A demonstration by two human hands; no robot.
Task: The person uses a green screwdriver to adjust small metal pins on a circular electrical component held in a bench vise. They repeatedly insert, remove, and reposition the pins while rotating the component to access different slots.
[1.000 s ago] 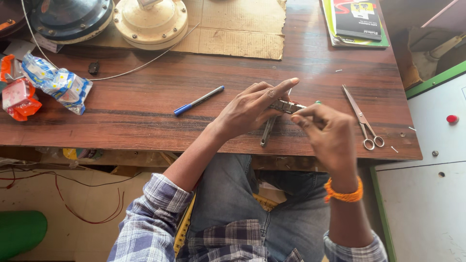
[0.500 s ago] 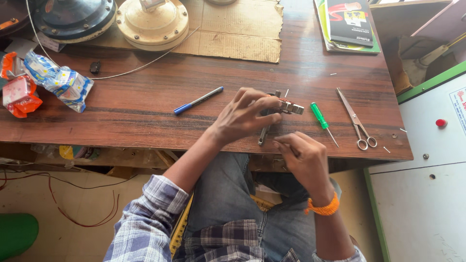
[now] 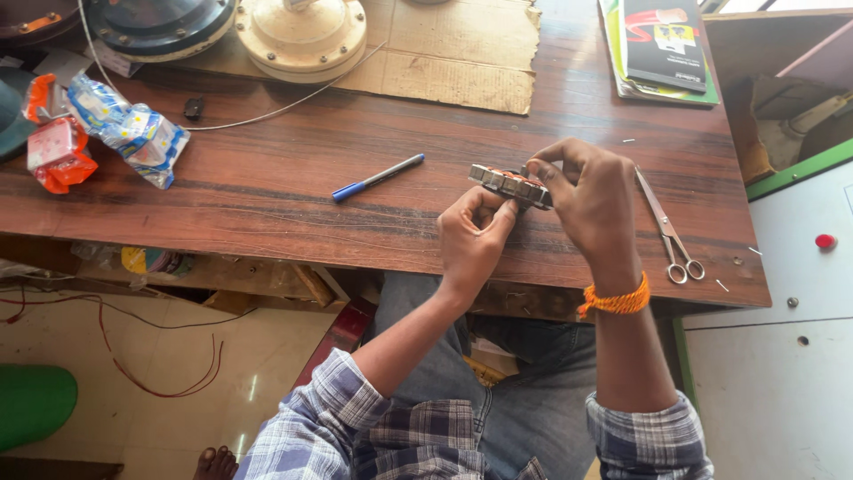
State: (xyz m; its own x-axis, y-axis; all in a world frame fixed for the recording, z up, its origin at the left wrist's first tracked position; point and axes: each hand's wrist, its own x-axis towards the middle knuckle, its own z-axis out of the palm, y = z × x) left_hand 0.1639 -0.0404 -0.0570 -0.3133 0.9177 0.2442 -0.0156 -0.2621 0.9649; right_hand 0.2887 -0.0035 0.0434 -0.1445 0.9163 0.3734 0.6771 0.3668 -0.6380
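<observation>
Stator core [image 3: 513, 184], a small metal ring with copper windings, sits at centre frame above the wooden surface [image 3: 267, 191], pinched between left hand [image 3: 473, 240] and right hand [image 3: 591, 200], apparently steadied for close work.

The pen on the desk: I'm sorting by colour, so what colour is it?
The pen is blue with a dark tip end, seen in the head view.

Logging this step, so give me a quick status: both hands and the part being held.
Left hand and right hand both gripping the ringed metal part, lifted over the wooden table. Scissors right of it, blue pen left. Nothing blocking.
</observation>
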